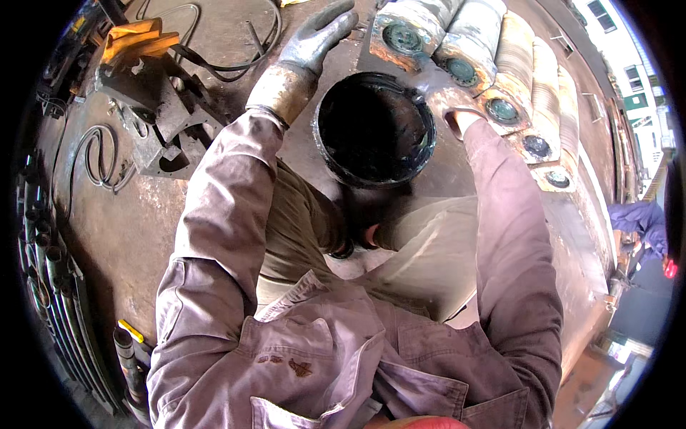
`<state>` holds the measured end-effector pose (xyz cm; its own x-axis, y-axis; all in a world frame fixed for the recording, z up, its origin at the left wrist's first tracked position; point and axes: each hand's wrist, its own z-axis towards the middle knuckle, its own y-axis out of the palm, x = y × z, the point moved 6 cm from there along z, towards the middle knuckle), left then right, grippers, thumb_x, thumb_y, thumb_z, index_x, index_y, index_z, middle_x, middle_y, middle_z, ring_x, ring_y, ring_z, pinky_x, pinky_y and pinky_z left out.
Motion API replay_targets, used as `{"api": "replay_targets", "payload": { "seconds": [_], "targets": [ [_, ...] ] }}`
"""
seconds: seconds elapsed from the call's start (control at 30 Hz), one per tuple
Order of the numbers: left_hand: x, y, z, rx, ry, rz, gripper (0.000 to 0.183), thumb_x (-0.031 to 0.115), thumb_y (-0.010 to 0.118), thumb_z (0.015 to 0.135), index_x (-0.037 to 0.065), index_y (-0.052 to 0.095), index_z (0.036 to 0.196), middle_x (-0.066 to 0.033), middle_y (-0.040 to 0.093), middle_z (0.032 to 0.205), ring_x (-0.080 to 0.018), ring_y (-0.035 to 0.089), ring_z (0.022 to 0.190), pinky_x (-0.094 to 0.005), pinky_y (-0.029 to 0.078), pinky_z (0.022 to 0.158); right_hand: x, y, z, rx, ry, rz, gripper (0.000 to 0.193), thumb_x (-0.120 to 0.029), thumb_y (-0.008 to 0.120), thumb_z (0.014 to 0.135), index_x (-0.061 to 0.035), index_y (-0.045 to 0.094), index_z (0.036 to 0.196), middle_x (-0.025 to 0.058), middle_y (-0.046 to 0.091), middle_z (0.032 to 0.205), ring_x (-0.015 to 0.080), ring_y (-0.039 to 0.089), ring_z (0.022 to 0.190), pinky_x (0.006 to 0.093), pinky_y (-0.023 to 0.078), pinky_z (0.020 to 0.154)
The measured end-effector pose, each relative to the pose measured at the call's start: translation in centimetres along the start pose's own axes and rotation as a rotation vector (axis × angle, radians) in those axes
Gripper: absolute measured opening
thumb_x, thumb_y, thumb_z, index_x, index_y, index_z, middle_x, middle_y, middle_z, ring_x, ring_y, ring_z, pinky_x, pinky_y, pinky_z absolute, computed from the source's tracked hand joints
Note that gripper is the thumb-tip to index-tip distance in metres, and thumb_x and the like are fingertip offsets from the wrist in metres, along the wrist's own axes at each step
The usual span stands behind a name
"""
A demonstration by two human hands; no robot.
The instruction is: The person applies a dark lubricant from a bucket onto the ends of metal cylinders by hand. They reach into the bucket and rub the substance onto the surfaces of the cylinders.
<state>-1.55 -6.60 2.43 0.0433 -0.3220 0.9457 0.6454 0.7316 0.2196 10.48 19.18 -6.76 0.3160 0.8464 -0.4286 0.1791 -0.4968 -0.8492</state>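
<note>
A round black bucket (426,154) stands between my forearms, just beyond my knees, its inside coated dark and wet-looking. My left hand (316,44), in a dirty grey-and-cream work glove, is stretched out beyond the bucket's left side with the fingers extended and nothing in them. My right hand (441,87), also gloved, is at the bucket's far right rim, beside the near ends of several ribbed cylinders (471,36). Its fingers blend with the dark rim and the rusty cylinder end, so their grip is unclear.
A dark metal bracket (168,136) sits to the left with an orange glove or cloth (136,39) on top. Cables (100,154) coil on the brown metal surface. Several long pipes (61,286) lie at the far left. A person in blue (643,222) is at the right edge.
</note>
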Motion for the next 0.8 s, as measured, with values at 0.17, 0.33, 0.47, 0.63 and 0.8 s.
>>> {"api": "replay_targets", "payload": {
  "seconds": [0.17, 0.33, 0.47, 0.63, 0.8],
  "targets": [
    [-0.8, 0.7, 0.7, 0.0, 0.011, 0.074, 0.072, 0.053, 0.068, 0.099, 0.009, 0.052, 0.153, -0.0153, 0.061, 0.144, -0.0267, 0.058, 0.133, -0.0388, 0.043, 0.116, 16.7, 4.4, 2.5, 0.126, 0.624, 0.995, 0.059, -0.037, 0.078, 0.086, -0.0001, 0.066, 0.13, 0.0206, 0.071, 0.126, 0.0298, 0.069, 0.11, 0.0387, 0.054, 0.093],
    [-1.9, -1.1, 0.5, 0.009, 0.008, 0.041, 0.069, 0.049, 0.067, 0.101, 0.006, 0.052, 0.152, -0.0164, 0.061, 0.144, -0.0266, 0.059, 0.133, -0.0386, 0.043, 0.117, 0.5, 1.3, 6.4, 0.163, 0.174, 0.047, 0.06, -0.037, 0.079, 0.085, -0.0001, 0.066, 0.13, 0.0202, 0.071, 0.125, 0.0297, 0.069, 0.11, 0.0388, 0.054, 0.092],
    [-1.2, -0.2, 1.3, -0.018, 0.001, -0.093, 0.067, 0.04, 0.069, 0.102, 0.002, 0.049, 0.154, -0.01, 0.059, 0.145, -0.0211, 0.055, 0.134, -0.0357, 0.043, 0.115, -0.6, 0.6, 7.8, 0.207, 0.149, 0.011, 0.061, -0.038, 0.079, 0.084, -0.0002, 0.066, 0.131, 0.0199, 0.071, 0.124, 0.0297, 0.069, 0.109, 0.0388, 0.054, 0.092],
    [-1.8, -1.0, 1.4, -0.046, 0.003, -0.035, 0.07, 0.044, 0.069, 0.101, 0.004, 0.047, 0.155, -0.0095, 0.06, 0.144, -0.0209, 0.055, 0.134, -0.036, 0.043, 0.115, -1.4, 0.9, 6.7, 0.178, 0.098, -0.024, 0.063, -0.038, 0.08, 0.083, -0.0002, 0.066, 0.131, 0.0195, 0.072, 0.123, 0.0297, 0.07, 0.109, 0.0389, 0.054, 0.092],
    [-1.0, -0.9, 1.0, -0.035, -0.028, -0.038, 0.07, 0.044, 0.069, 0.102, 0.004, 0.047, 0.155, -0.011, 0.059, 0.145, -0.0217, 0.055, 0.135, -0.0362, 0.044, 0.114, -1.7, 0.6, 3.0, 0.121, 0.067, -0.099, 0.064, -0.039, 0.08, 0.082, -0.0003, 0.066, 0.131, 0.0191, 0.072, 0.122, 0.0296, 0.07, 0.109, 0.039, 0.054, 0.092]
  ]
}}
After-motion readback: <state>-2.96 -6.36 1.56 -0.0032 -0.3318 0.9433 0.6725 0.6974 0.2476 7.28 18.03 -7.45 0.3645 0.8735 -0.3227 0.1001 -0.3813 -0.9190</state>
